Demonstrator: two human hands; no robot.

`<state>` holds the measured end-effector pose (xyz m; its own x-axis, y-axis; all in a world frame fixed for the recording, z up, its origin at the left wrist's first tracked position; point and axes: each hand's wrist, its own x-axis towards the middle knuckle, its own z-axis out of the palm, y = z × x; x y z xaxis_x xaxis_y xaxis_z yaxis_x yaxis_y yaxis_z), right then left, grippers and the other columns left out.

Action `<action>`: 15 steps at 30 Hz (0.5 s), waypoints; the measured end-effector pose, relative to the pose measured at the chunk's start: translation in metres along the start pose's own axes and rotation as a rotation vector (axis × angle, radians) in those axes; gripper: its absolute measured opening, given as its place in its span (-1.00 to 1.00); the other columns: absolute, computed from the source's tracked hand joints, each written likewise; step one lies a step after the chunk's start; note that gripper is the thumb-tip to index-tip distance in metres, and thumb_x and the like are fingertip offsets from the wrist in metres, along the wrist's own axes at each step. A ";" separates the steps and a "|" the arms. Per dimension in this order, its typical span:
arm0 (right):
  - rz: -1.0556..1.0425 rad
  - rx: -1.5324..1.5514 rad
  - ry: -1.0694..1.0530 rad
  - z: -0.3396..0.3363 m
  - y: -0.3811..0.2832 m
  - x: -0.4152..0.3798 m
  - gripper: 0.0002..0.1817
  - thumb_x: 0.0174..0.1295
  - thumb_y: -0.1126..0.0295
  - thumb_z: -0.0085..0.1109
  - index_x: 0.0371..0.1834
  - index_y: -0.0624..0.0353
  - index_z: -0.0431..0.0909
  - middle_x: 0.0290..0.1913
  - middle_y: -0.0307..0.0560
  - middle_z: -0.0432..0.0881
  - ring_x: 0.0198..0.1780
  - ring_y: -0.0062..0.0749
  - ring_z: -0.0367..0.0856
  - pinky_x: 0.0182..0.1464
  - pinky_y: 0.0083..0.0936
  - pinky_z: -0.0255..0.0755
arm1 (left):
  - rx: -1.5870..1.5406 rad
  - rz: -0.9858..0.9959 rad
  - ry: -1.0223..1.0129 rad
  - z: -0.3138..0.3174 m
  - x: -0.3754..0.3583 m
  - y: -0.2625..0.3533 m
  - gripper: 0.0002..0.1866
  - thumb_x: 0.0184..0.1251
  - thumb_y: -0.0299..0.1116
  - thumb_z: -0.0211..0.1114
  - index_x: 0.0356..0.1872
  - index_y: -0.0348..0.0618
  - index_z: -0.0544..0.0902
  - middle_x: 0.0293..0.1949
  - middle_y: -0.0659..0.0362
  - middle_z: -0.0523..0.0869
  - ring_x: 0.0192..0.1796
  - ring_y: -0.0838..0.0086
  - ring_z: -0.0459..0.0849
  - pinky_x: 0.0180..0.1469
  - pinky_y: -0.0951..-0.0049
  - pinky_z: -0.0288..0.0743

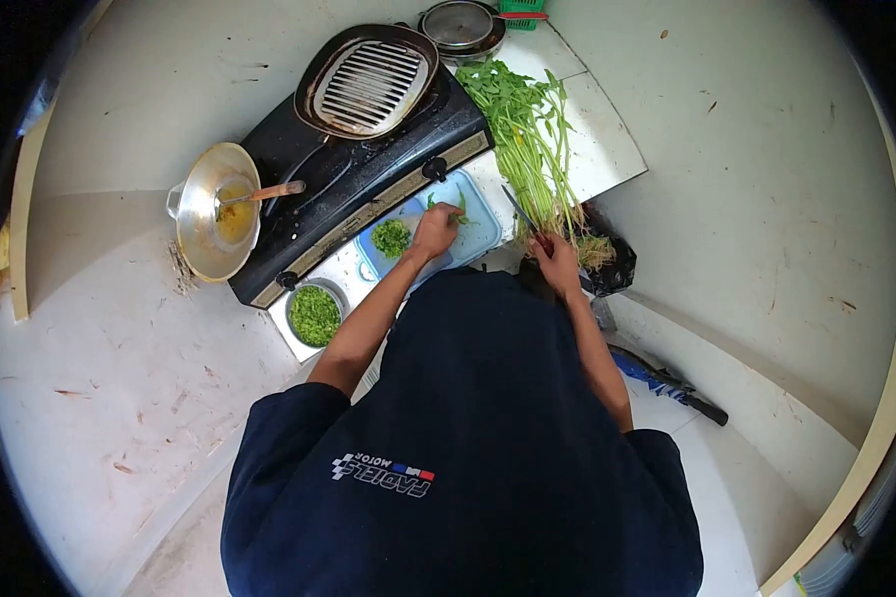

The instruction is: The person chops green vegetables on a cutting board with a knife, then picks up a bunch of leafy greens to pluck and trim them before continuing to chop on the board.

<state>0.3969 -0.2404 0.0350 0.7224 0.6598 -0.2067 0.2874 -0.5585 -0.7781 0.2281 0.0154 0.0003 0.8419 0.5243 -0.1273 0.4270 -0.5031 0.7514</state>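
Head view, looking straight down: we see chopping of greens well under way but far from finished. A steel bowl [315, 314] at the counter's near edge already holds chopped green, and a small heap of chopped greens [391, 238] sits on the blue cutting board [478, 231]. The big bunch of long-stemmed greens [528, 139] lies uncut on the white counter [607, 149] right of the stove [368, 169], so we judge most of the work is left. Left hand [434, 232] is curled down on the board, fingers pinching a few stems [458, 207] that stick out just past it. Right hand [558, 265] is closed round a knife [520, 213], blade pointing up and away, lying beside the root end of the bunch, just right of the board. The stems under the left hand sit near the blade but apart from it. Wok [214, 211] with spoon and a grill pan [368, 80] sit on the stove, untouched.
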 end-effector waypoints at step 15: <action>0.051 -0.044 0.023 -0.001 -0.020 -0.005 -0.64 0.37 0.16 0.35 -0.20 0.33 0.63 -0.39 0.23 0.66 -0.34 0.09 0.66 -0.22 -0.11 0.47 | 0.419 0.352 -0.057 -0.001 0.006 0.017 -0.70 0.15 -0.40 0.44 -0.05 -0.06 0.74 -0.01 0.16 0.66 0.16 0.13 0.53 0.18 0.08 0.40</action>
<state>0.3880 -0.2333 0.0519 0.7510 0.6184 -0.2313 0.2770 -0.6131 -0.7399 0.2405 0.0105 0.0127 0.9691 0.2431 0.0415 0.2017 -0.8780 0.4340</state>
